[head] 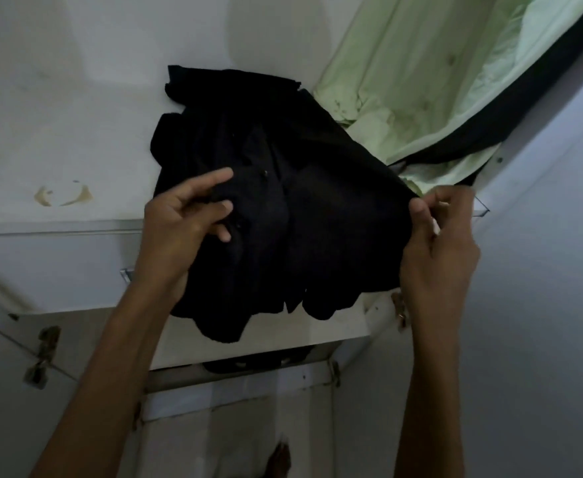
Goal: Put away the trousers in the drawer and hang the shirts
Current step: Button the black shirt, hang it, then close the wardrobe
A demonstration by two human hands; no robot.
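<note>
A black garment [317, 188] lies bunched on a white shelf [58, 150] inside a cupboard, its lower part hanging over the front edge. My left hand [186, 215] grips a fold near its left middle, fingers curled into the cloth. My right hand [438, 232] pinches its right edge between thumb and fingers. A pale green garment [421, 74] with a dark border lies behind it at the right, partly under the black one. I cannot tell whether the black garment is a shirt or trousers.
The shelf has a brown ring stain [65, 196] at the left. Below the shelf's front edge, another dark cloth [259, 360] shows in a lower compartment. Door hinges [43, 353] sit on the left and right frames. A white wall [542, 305] stands on the right.
</note>
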